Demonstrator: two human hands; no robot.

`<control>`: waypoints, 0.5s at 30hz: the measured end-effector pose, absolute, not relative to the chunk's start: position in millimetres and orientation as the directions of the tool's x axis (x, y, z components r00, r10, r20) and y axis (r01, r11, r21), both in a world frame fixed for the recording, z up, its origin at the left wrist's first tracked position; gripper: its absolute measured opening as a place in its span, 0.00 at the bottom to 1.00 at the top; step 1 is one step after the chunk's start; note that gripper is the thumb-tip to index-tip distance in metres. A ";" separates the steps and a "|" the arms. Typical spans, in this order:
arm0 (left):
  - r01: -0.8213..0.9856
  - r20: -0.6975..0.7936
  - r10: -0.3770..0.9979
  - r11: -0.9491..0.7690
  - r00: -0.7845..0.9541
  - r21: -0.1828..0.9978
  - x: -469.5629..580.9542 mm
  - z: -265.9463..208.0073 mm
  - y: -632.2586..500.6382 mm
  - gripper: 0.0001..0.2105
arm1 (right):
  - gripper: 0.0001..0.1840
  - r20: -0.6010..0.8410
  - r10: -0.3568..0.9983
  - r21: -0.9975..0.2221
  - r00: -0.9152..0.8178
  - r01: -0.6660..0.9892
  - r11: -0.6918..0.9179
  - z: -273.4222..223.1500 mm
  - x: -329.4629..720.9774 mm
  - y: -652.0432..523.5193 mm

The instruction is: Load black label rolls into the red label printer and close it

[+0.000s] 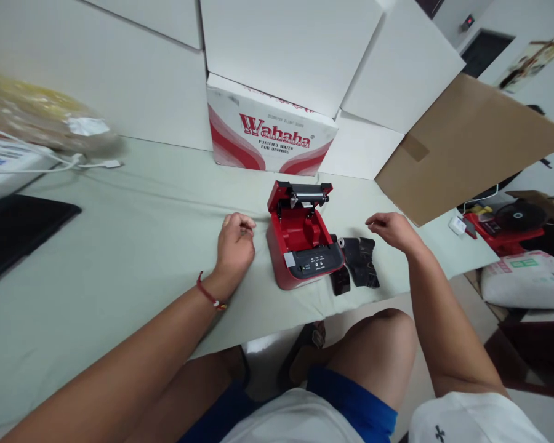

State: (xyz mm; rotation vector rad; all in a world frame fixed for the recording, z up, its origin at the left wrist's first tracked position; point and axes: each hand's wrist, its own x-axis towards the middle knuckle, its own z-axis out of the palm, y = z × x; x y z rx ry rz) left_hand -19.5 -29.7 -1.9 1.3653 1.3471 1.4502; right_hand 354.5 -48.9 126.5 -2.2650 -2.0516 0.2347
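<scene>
A red and black label printer (289, 261) stands on the table with its lid (300, 192) raised, showing a red bay inside and a black roller under the lid. My left hand (236, 245) rests on the cloth left of the printer, its fingers loosely curled and nothing visible in them. To the printer's right lies a partly unrolled strip of black ribbon (361, 261) on a small white-cored roll, with a dark piece (340, 281) beside it. Just right of the ribbon is my right hand (391, 229), fingers bunched together, apart from the printer, with no object showing.
A white and red Wahaha carton (270, 132) stands behind the printer against white panels. A brown cardboard sheet (471, 147) leans at the right. On the left are a black flat device (25, 231), a white cable (101, 164) and a plastic-wrapped bundle (41, 114).
</scene>
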 end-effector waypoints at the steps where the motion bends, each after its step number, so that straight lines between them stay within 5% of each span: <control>1: 0.162 0.233 0.960 -0.207 -0.158 0.965 -20.4 0.0 -30.7 0.07 | 0.15 -0.087 0.993 -0.140 0.084 0.986 -0.096 125.1 360.4 -49.9; 9: 0.126 0.072 0.997 -0.068 -0.023 0.990 -20.7 14.8 -41.2 0.04 | 0.22 -0.229 0.973 -0.022 -0.022 1.000 0.018 90.8 367.6 -51.4; 15: 0.133 0.080 0.997 -0.077 -0.013 0.988 -17.1 18.5 -41.1 0.05 | 0.17 -0.431 0.892 -0.051 -0.135 0.991 0.125 169.2 356.2 -86.8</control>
